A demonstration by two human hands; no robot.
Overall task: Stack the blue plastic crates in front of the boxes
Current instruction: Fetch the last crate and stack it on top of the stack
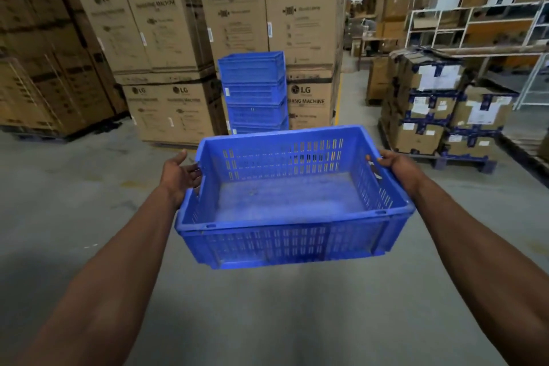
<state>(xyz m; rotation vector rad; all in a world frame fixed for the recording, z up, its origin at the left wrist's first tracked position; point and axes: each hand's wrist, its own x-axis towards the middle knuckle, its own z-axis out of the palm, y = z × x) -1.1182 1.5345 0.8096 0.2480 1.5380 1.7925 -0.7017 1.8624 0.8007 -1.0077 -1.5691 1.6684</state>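
An empty blue plastic crate (292,199) with slotted walls is held up in front of me, above the concrete floor. My left hand (179,174) grips its left short side and my right hand (396,166) grips the handle slot on its right short side. Beyond it, a stack of several blue crates (254,92) stands on the floor against tall brown washing machine boxes (237,9). The bottom of that stack is hidden behind the crate I hold.
Stacked cardboard boxes (44,83) fill the left side. A pallet of taped cartons (439,110) stands at the right, with white metal shelving (475,24) behind it. Grey concrete floor (74,202) stretches between me and the stack.
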